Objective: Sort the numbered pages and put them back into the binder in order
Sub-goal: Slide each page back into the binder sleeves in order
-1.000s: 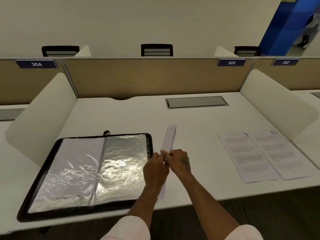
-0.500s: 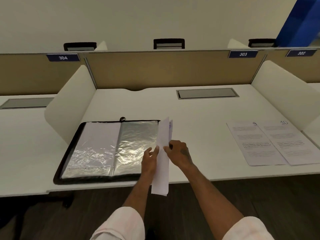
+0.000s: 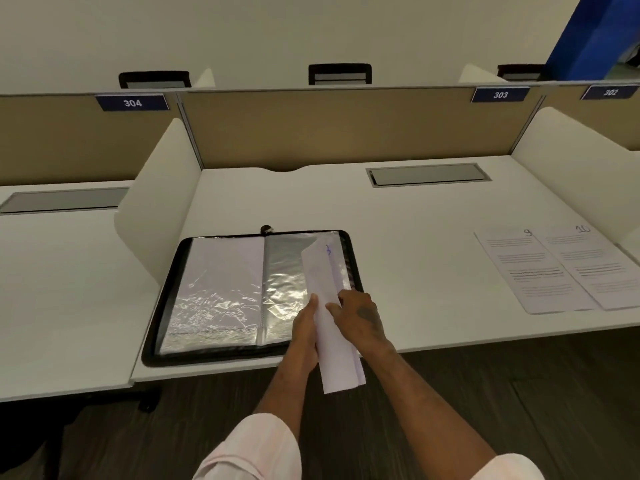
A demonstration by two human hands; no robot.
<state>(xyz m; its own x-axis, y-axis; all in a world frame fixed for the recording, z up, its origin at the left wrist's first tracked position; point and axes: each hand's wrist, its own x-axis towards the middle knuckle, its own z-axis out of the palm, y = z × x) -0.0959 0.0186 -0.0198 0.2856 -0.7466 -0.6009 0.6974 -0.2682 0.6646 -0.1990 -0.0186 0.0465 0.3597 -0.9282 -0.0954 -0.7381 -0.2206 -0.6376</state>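
Both hands hold one stack of white pages [image 3: 329, 306] edge-on above the near right part of the open binder [image 3: 249, 296]. The left hand [image 3: 306, 327] grips the stack from its left face, fingers extended upward along the paper. The right hand [image 3: 360, 317] grips it from the right face, with the fingers curled over the front edge. The stack is tilted; its upper end leans away from the hands over the binder's right-hand sleeve, and its lower end hangs below the wrists, past the near edge of the desk [image 3: 415, 237]. A blue handwritten mark shows near the top corner of the front sheet; the digit cannot be read with certainty.

The binder lies flat and open on the desk, to the left of and beyond the left hand. Its two facing clear plastic sleeves are crinkled and reflective, inside a black zip border. The left sleeve appears to hold a white sheet.

Well to the right of the right hand, two printed pages lie flat on the desk, side by side and slightly overlapping: page 9 [image 3: 530, 271] nearer the hands, and page 10 [image 3: 595, 265] beyond it.
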